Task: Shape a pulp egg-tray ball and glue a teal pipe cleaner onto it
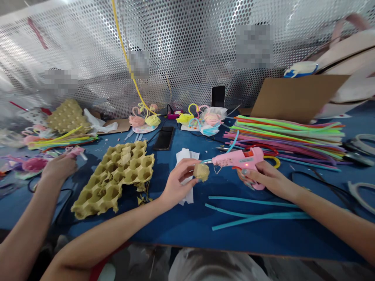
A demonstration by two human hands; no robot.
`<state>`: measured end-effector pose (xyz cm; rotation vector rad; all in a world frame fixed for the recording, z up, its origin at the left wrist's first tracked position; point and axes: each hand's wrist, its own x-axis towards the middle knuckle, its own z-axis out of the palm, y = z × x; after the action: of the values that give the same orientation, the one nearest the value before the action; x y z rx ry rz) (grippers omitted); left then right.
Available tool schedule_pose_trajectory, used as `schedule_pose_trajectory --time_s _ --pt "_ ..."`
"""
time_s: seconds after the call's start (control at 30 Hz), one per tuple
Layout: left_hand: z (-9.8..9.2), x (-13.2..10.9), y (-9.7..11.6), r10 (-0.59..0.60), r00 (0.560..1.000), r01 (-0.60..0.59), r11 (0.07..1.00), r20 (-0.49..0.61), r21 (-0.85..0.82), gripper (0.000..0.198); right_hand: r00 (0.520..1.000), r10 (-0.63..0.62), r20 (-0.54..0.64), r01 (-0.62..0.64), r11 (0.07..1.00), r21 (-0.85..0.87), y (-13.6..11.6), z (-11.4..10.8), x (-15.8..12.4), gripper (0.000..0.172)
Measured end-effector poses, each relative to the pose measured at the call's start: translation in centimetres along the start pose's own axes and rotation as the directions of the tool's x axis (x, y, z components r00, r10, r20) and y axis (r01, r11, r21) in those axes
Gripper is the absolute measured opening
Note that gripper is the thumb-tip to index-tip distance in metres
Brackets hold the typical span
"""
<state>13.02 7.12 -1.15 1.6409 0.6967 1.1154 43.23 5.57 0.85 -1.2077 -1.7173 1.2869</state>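
Between the thumb and fingers of my left hand (182,180) is a small piece of egg carton (202,171), held above a white paper (187,192). My right hand (268,177) is wrapped round the handle of a pink glue gun (238,158), which points left. Its metal nozzle is at the top of the carton piece; whether they touch is unclear. A small orange light shows on the gun's body. A light blue pipe cleaner (233,141) rises behind the gun. Several blue pipe cleaners (254,214) lie in front of my right hand.
A torn egg carton (114,175) lies at left, near a phone (164,138). Another person's hand (60,168) holds a pink tool at far left. Coloured pipe cleaners (287,140), cardboard (297,97) and small swan-like figures (143,120) lie farther back.
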Motion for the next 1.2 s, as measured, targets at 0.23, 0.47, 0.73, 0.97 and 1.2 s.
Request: schedule_pose_trajectory --time_s 0.23,0.47,0.73,0.97,1.2 --pt "0.0 0.0 -0.1 0.008 1.0 -0.008 1.0 -0.007 0.011 0.038 1.0 0.014 -0.015 -0.014 1.0 -0.012 0.2 0.0 -0.1 0.056" --pt "-0.2 0.3 -0.3 -0.034 0.998 0.029 0.997 -0.061 -0.075 0.041 0.998 -0.064 -0.021 0.064 0.998 0.007 -1.5 0.0 0.1 0.051" --pt "-0.7 0.8 -0.9 -0.003 0.949 -0.02 0.997 -0.317 -0.069 0.046 0.975 -0.221 0.022 0.222 0.967 -0.127 -1.5 -0.4 0.0 0.032" --pt "-1.0 0.9 -0.5 0.029 0.933 -0.042 0.999 -0.359 -0.029 0.045 0.906 -0.343 0.249 0.413 0.581 -0.701 -0.8 -0.2 1.0 0.024" --pt "-0.8 0.8 -0.3 0.012 0.948 -0.041 0.996 -0.318 -0.084 0.046 0.898 -0.331 0.288 0.425 0.494 -0.758 0.1 1.0 1.5 0.046"
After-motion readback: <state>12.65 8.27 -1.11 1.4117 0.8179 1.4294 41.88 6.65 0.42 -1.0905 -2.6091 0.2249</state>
